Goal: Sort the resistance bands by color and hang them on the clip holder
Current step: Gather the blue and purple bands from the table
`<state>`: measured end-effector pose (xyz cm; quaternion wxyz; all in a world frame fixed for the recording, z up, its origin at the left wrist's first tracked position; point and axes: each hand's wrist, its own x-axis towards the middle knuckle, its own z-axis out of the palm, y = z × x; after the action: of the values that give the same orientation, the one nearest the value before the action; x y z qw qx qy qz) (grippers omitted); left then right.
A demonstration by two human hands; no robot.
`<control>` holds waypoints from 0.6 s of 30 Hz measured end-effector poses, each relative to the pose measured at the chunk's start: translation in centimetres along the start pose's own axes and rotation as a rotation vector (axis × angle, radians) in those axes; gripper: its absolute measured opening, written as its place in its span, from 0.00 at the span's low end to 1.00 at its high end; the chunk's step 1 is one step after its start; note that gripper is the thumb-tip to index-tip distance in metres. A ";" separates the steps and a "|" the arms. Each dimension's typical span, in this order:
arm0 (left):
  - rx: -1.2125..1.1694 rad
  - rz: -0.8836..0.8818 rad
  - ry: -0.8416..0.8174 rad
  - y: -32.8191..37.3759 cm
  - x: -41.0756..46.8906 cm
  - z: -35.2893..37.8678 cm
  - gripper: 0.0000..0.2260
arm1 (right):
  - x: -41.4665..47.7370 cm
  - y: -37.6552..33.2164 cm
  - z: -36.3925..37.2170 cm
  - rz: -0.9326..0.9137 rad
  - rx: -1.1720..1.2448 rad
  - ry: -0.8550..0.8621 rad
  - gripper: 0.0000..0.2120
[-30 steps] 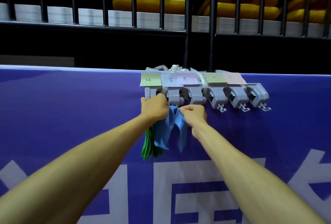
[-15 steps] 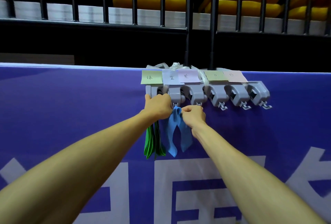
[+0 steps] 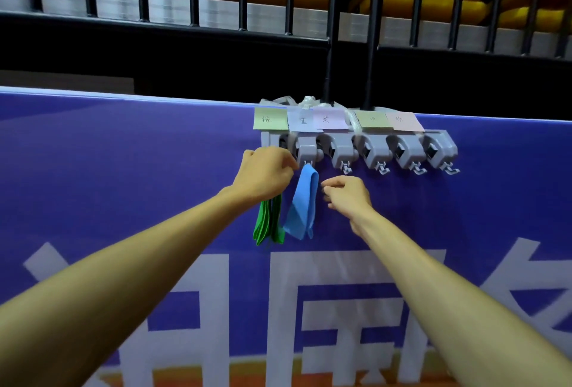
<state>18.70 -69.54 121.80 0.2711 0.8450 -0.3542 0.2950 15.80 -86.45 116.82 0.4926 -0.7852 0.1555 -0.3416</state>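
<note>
While the blue band [image 3: 301, 201] hangs from the holder [image 3: 371, 151], the right hand [image 3: 348, 196] hovers empty and relaxed; the left hand [image 3: 266, 174] curls there, grip unclear.

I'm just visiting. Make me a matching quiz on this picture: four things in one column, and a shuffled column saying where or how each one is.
Things:
1. green rubber resistance bands
2. light blue rubber resistance band
3. right hand
4. rightmost grey plastic clip

States:
A. holds nothing, beside the blue band
B. bare hook, nothing hanging
C. hangs under the second clip from the left
D. tops hidden behind the left hand

Pairs: 1-D, 2-C, 3-A, 4-B
</note>
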 end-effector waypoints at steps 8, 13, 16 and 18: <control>-0.244 -0.025 0.014 -1.9 -9.0 -2.1 0.12 | -7.1 1.3 0.3 -0.048 -0.020 -0.067 0.11; -0.470 -0.233 -0.119 -5.2 -16.3 -1.3 0.11 | -13.3 3.2 2.7 -0.015 -0.027 -0.291 0.06; -0.529 -0.341 -0.254 -7.3 -21.3 0.6 0.09 | -17.0 5.2 5.3 0.032 -0.101 -0.440 0.06; -0.546 -0.424 -0.341 -8.8 -24.5 2.0 0.07 | -19.4 7.1 7.3 0.058 -0.150 -0.522 0.06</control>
<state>11.85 -54.82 101.34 0.4781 0.8332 -0.2773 -0.0177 7.50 -73.61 101.11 0.4660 -0.8762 0.0704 -0.1008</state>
